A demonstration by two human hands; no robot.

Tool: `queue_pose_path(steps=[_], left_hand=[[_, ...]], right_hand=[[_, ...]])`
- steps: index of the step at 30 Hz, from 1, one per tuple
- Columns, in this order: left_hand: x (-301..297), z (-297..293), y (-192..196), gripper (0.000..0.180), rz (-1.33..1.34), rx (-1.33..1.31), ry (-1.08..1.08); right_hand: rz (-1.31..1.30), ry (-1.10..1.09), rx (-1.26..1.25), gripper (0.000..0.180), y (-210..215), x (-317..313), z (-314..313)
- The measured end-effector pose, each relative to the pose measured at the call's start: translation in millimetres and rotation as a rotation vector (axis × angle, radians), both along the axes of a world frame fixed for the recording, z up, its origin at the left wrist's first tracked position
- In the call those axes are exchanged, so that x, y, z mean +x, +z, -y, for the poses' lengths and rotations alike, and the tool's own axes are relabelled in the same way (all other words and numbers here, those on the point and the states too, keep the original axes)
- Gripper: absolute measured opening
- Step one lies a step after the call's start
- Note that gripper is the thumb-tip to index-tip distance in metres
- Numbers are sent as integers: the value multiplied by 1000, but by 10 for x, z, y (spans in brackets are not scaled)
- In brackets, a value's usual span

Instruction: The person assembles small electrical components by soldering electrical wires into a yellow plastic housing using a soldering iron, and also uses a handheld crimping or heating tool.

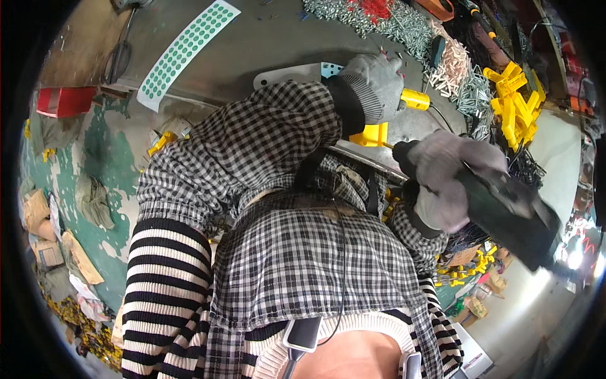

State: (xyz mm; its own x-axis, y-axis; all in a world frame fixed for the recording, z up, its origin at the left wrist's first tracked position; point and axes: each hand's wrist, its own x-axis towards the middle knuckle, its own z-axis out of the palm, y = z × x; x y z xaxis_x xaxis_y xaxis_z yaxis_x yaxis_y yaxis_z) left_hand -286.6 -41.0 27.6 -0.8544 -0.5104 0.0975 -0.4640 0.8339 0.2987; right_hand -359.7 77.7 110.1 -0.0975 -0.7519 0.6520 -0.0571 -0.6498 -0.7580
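Observation:
My left hand (372, 85), in a grey knitted glove, is closed at the workbench. What lies inside its fingers is hidden. Right beside the glove a yellow plastic cylinder (415, 99) sticks out, with a thin black cable running from it. My right hand (445, 180), gloved and blurred by motion, grips a black power screwdriver (505, 211). Its nose points left at a yellow plastic piece (369, 135) near the bench's front edge, below my left wrist. I cannot tell if the bit touches it. Beyond my left forearm lies a flat metal plate (287, 76) with rounded end.
A sheet of green round stickers (186, 54) lies at the back left. Heaps of silver screws (407, 31), pale pink plugs (449, 58) and yellow plastic parts (514, 104) cover the bench's right side. A red box (66, 101) stands at far left.

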Motion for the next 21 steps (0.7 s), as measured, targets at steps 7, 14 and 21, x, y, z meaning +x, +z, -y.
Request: queue_pose_path(steps=[7,14,21], left_hand=[[-26,-23,13,41,28,24,-36],[-25,-9,102,42,50,95,-23],[90,-24,212,49,104,144,-39]], right_hand=[[137,46,162,39,-286,145,69],[74,319,67,36,-231,160,178],[1099,407,114,38,-150,14,-270]])
